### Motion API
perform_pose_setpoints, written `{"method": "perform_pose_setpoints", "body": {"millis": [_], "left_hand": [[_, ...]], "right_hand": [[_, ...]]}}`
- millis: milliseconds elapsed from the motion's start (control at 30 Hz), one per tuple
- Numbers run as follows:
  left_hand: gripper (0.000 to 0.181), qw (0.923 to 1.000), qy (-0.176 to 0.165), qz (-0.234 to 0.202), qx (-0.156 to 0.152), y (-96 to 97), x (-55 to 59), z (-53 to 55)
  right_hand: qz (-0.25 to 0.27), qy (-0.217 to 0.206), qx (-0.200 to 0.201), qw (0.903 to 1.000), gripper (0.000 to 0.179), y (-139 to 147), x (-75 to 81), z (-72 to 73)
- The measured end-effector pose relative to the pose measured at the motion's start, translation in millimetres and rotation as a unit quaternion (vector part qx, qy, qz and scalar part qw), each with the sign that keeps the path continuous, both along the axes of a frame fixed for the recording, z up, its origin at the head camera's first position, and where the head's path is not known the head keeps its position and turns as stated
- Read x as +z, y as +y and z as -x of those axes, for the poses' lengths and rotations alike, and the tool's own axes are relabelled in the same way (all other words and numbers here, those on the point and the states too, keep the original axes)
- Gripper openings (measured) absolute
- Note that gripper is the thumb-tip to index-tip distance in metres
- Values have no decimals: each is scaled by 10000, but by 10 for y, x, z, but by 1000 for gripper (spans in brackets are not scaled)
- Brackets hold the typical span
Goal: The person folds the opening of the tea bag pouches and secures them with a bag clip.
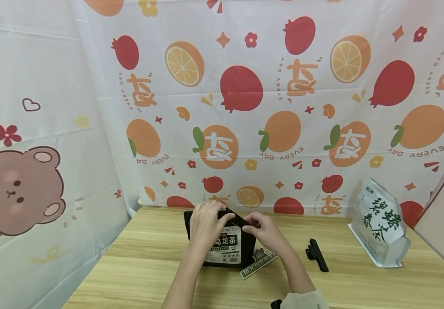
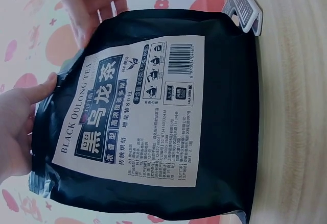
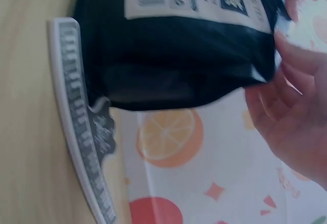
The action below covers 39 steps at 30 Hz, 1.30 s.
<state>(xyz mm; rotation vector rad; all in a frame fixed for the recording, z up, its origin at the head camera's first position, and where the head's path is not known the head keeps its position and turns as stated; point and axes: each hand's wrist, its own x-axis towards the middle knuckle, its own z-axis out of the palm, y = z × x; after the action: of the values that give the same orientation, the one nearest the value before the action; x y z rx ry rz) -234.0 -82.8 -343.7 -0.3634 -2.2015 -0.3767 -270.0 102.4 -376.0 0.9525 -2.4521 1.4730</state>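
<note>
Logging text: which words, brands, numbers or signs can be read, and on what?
"BLACK OOLONG TEA": black bag
"黑乌龙茶": black bag
"浓香型": black bag
"高浓度茶多酚": black bag
"传统烘焙": black bag
"增量装80包": black bag
"净含量:300克": black bag
"LALA GREEN": black bag
"碧螺春茶": white bag
"EVERY DAY": backdrop
"财": backdrop
Too small or blurred: black bag's fine print, white bag's corner writing, grey clip's lettering.

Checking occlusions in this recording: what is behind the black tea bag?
Behind the black tea bag, the tabletop and fruit-printed cloth show past its edges. Whatever sits directly behind it is covered and cannot be seen.
</note>
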Motion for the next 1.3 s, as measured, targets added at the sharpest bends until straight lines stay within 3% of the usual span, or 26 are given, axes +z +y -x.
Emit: {"method": "perform_pose_setpoints", "body": {"millis": [167,267,667,800,900,1067,1300], "left_hand": [[31,10000,6,-61,-40,2,-11,-14],[31,10000,2,-89,-34,4,-20,-20],[31,9999,4,-97,-100,-15,-15,14],[31,9999,-34,-104,-101,-23,-8,22],[31,9998,-111,-125,-87,-24,4,25],[32,9998,-74,-140,-81,-27,12,34],[31,9998,-15,-190,-113,-19,2,32]], "right_hand": [[-347,-143,392,9985,18,154,9,10],[-500,-153,405,9978,16,211,-9,29],[-364,-178,-523,9978,5,105,-54,59],[-375,-280,-555,9974,6,115,-29,63],[-428,-363,-342,9978,13,162,10,56],[-995,-482,20,9939,25,277,49,18],[-1878,-956,93,9775,28,353,-181,63]]}}
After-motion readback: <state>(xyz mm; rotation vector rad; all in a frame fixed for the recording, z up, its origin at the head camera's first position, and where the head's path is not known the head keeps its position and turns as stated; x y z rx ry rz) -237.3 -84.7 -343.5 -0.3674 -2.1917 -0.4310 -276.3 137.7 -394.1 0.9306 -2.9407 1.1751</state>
